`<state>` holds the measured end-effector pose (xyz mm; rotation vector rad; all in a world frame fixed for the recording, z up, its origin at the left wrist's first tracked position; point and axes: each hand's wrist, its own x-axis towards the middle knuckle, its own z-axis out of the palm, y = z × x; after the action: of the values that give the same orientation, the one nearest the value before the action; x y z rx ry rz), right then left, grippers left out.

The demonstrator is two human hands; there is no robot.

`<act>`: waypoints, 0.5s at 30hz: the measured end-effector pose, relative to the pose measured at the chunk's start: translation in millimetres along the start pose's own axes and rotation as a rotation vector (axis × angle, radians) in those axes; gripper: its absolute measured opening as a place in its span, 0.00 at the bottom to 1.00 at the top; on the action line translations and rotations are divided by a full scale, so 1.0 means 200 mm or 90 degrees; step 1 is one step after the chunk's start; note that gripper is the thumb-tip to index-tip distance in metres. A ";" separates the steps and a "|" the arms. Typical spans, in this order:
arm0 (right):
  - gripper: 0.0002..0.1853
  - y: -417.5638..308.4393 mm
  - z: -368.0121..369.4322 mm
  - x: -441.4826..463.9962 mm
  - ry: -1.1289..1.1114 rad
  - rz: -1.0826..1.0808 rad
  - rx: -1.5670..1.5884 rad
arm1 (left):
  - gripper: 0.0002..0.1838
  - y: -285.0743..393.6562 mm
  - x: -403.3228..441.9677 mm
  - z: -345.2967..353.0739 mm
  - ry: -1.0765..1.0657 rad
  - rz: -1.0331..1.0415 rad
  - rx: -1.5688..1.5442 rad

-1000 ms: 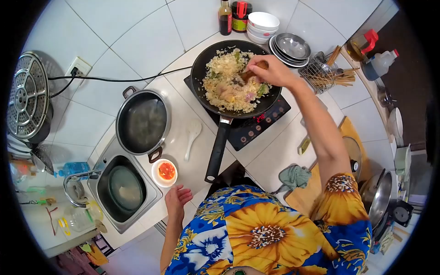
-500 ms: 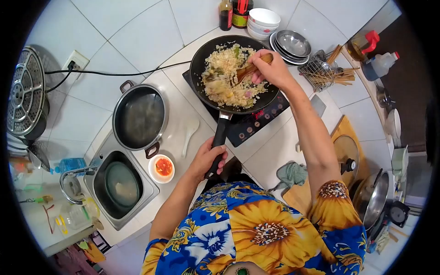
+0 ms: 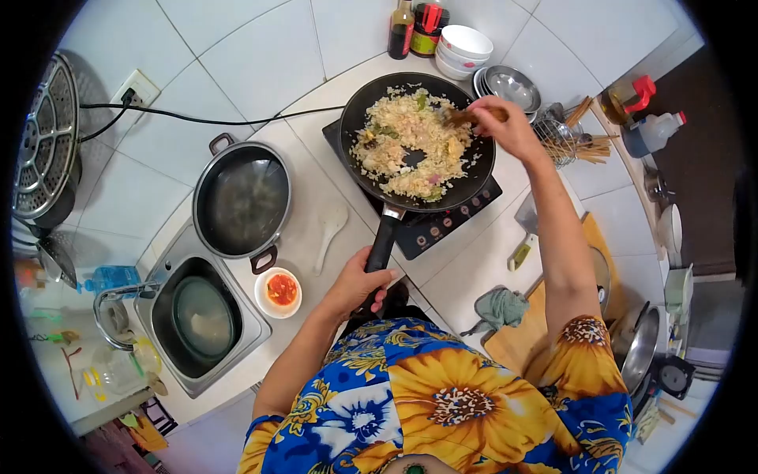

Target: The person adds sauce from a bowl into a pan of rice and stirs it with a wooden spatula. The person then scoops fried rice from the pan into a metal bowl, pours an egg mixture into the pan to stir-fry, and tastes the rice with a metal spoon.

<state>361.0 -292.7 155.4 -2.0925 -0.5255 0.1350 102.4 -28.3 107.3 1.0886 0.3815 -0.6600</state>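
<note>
A black frying pan [image 3: 478, 175] sits on the induction cooker [image 3: 454, 225], with fried rice [image 3: 403, 130] spread over its bottom. Bits of green and yellow show among the grains, and a dark bare patch shows near the middle. My left hand [image 3: 357, 286] is closed around the pan's black handle [image 3: 384, 241]. At the pan's right side, my right hand [image 3: 509, 133] grips a wooden spatula [image 3: 466, 118], whose blade end rests in the rice.
Left of the pan stand a dark two-handled pot [image 3: 241, 201], a white spoon [image 3: 330, 237], a bowl of red sauce [image 3: 279, 293] and a sink [image 3: 257, 336] holding a basin. On the right lie a metal turner [image 3: 521, 251], a green cloth [image 3: 501, 308] and a cutting board [image 3: 513, 344]. Bowls [image 3: 466, 43] stand behind.
My right hand and the spatula have moved right, toward the pan's right edge. The rice now lies more spread out, with a bare patch. My left hand keeps its hold on the handle.
</note>
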 end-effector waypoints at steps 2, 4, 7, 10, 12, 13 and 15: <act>0.10 0.13 -0.03 0.05 0.058 0.008 -0.085 | 0.22 0.00 0.00 -0.01 0.000 -0.005 0.005; 0.09 0.17 0.11 0.03 0.112 0.040 -0.007 | 0.26 0.00 0.00 -0.01 -0.004 -0.009 0.012; 0.09 0.06 0.25 0.01 0.015 -0.072 -0.020 | 0.26 0.00 0.00 -0.01 -0.003 -0.009 0.015; 0.09 -0.23 0.32 -0.05 -0.076 -0.068 0.013 | 0.26 0.00 0.01 -0.02 0.000 -0.016 0.017; 0.09 -0.34 0.40 -0.07 -0.102 -0.054 0.077 | 0.26 0.00 0.01 -0.02 -0.008 -0.006 0.018; 0.09 -0.39 0.44 -0.09 -0.125 -0.101 0.007 | 0.26 0.00 0.01 -0.01 -0.008 -0.005 0.018; 0.09 -0.18 0.53 -0.03 -0.123 -0.212 -0.076 | 0.19 0.01 0.00 -0.01 0.001 -0.016 0.022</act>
<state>313.3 -195.6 125.8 -2.0856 -1.0119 0.1150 103.7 -26.5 106.9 1.1180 0.3867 -0.6912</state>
